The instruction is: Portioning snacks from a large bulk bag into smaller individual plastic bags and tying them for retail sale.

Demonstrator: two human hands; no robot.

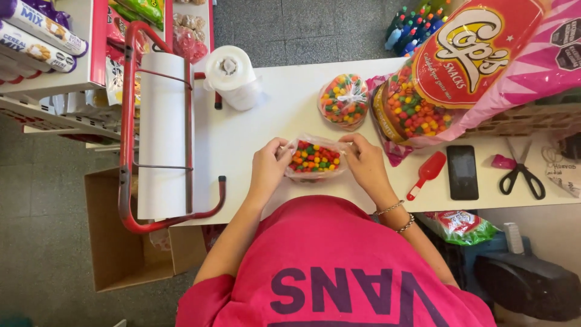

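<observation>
A small clear plastic bag of coloured cereal balls (315, 157) lies on the white table (254, 133) right in front of me. My left hand (269, 166) grips its left end and my right hand (363, 160) grips its right end, fingers pinching the plastic. Behind it sits a tied bag of the same coloured balls (343, 100). To the right a large pink snack sack (466, 66) lies open, with more balls showing through its window.
A red scoop (426, 174), a black phone (462, 172) and black scissors (521, 169) lie on the table's right side. A roll of clear bags (232, 75) and a red-framed paper roll holder (160, 133) stand to the left. A cardboard box (124, 242) sits on the floor.
</observation>
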